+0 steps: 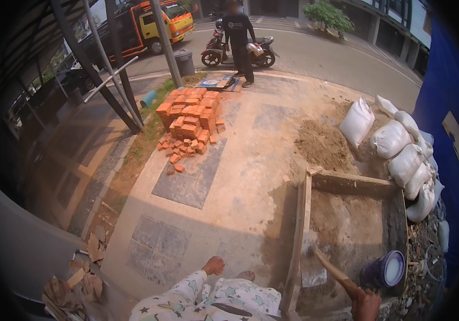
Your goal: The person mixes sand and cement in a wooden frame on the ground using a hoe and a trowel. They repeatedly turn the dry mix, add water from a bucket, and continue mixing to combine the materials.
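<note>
My right hand (366, 302) grips the wooden handle (336, 273) of a flat-bladed tool. Its metal blade (314, 277) rests inside a low wooden mixing box (347, 177) holding grey-brown sand or mix (342, 219). Beside the handle, at the box's right, stands a dark purple bucket (382, 273) with something pale inside. My left hand (213, 266) is curled closed in front of my patterned clothing, left of the box, with no object visible in it.
A stack of orange bricks (189, 115), a sand heap (317, 139) and white sacks (390, 139) surround the paved area. Poles (168, 48) stand left. Beyond are a person (237, 40), a scooter (264, 56) and a truck (162, 24). A blue sheet (449, 85) borders the right.
</note>
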A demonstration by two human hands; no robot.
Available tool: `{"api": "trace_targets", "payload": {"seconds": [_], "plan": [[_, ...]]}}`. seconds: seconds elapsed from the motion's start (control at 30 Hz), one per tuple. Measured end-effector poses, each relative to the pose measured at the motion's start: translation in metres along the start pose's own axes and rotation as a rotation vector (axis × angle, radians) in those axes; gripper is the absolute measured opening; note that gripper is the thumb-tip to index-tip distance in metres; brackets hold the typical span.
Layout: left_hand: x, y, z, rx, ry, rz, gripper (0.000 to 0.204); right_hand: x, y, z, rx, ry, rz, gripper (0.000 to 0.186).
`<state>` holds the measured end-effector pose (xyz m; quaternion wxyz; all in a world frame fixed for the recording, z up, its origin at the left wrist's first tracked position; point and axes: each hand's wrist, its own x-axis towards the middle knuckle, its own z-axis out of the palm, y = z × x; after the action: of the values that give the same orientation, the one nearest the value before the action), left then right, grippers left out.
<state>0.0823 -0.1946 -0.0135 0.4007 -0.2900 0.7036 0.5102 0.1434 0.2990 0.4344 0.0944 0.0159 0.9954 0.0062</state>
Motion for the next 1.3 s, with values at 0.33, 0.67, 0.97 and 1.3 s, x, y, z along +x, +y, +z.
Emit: {"api": "trace_targets", "payload": {"seconds": [0.33,0.67,0.97,1.3], "plan": [[-0.02,-0.014,0.0,-0.069,0.056,-0.002,0.038,0.0,0.004,0.018,0.023,0.124,-0.018,0.015],[-0.001,0.007,0.006,-0.009,0.049,0.042,0.031,0.004,0.002,0.02,0.026,0.172,0.023,0.025],[0.002,0.021,0.001,0.035,0.043,0.044,0.039,0.007,0.002,0.018,0.029,0.158,0.02,0.026],[-0.003,0.022,0.004,0.032,0.04,0.018,0.04,0.008,-0.008,0.009,-0.001,0.136,0.04,0.017]]}}
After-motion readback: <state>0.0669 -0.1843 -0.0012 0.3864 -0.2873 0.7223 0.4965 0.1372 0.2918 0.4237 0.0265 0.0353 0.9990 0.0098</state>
